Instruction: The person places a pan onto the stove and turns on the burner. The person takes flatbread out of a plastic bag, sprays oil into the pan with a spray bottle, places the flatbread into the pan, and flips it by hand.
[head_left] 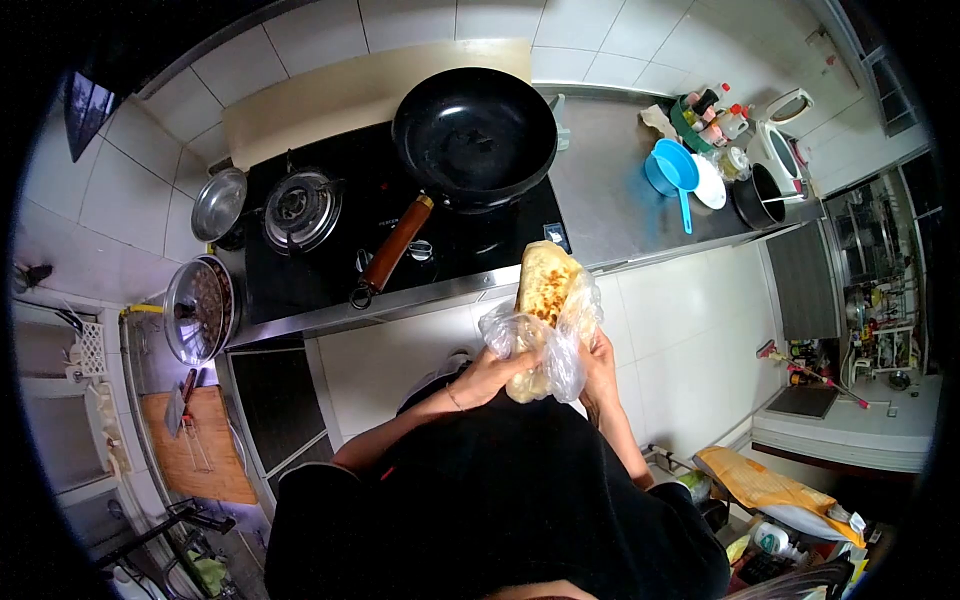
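Note:
A browned, rolled flatbread [546, 272] sticks up out of a clear plastic bag [568, 362], in front of my body near the stove's front edge. My left hand [492, 374] is closed on the bag's left side, low on the roll. On the other side, my right hand [600, 368] holds the bag with its fingers bent against the plastic. The bag is crumpled around the roll's lower part and partly hides my fingertips. Beyond the roll, a black wok [475, 135] with a wooden handle [397, 243] sits on the black gas stove [460, 235].
Left of the stove are a lidded pot [200, 310], a metal lid [219, 204] and a cutting board [215, 455] with a cleaver. The right counter holds a blue ladle [672, 168], bottles [715, 115] and a dark pot [760, 197]. A yellow bag [765, 485] lies lower right.

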